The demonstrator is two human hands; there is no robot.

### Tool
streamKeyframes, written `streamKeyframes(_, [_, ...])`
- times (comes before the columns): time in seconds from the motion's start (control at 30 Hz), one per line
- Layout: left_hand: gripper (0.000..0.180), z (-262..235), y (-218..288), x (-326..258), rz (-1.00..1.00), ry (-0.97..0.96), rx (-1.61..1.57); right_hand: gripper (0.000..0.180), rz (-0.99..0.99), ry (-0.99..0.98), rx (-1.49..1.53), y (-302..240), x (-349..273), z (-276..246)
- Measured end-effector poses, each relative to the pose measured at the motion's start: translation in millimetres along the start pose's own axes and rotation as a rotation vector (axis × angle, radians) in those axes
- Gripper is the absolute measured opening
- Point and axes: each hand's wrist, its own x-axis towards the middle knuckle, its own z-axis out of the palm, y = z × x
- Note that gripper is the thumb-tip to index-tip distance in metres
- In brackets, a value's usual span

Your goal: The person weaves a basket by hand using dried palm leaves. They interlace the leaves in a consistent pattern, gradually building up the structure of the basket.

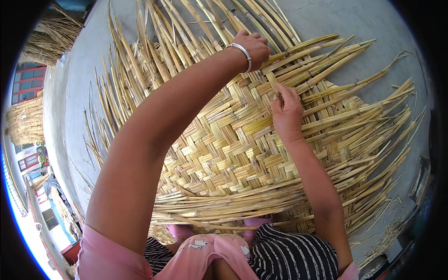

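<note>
A half-woven reed mat [224, 154] in a zigzag pattern spreads out below me, long loose ends fanning out at its far and right sides. My left hand [254, 49], with a silver bangle [246, 57] at the wrist, is closed at the far part of the weave. Flattened reed strips [298, 51] run out to the right from under its curled fingers, which are partly hidden. Nearer and to the right, my right hand [287, 114] is closed, thumb against fingers, on the end of a short upright reed strip [271, 80].
Loose reed strips [224, 203] lie across the near edge, close to my pink shoes [256, 221]. Grey concrete floor [340, 21] surrounds the mat. Bundles of dry stalks [51, 37] stand at the far left, by a building with red-framed windows [29, 81].
</note>
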Motion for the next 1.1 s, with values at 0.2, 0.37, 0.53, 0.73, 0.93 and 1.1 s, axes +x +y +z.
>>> streamKeyframes(0.2, [0.021, -24.2, -1.4, 16.8, 0.038, -0.311, 0.021, 0.031, -0.045, -0.081, -0.186, -1.0, 7.5, -2.0])
streamKeyframes(0.37, [0.023, -23.6, -3.4, 19.6, 0.095, -0.300, 0.095, 0.029, -0.060, -0.088, -0.173, 1.9, 13.0, -2.3])
streamKeyframes(0.53, [0.020, -15.6, 5.6, 18.7, 0.055, -0.212, 0.137, 0.030, -0.104, -0.089, -0.251, 7.0, 16.3, -2.9])
streamKeyframes(0.73, [0.017, -11.4, 3.2, 9.0, -0.006, -0.162, 0.082, 0.030, -0.119, -0.116, -0.281, 5.3, 19.4, -1.2])
streamKeyframes(0.93, [0.015, -48.8, 20.4, -6.5, 0.026, -0.198, 0.278, 0.033, -0.021, -0.190, -0.123, 10.4, 25.6, -9.0])
streamKeyframes(1.1, [0.025, -26.7, 34.2, -37.2, 0.001, 0.069, 0.228, 0.033, -0.003, -0.291, -0.170, -3.2, 13.1, -2.5])
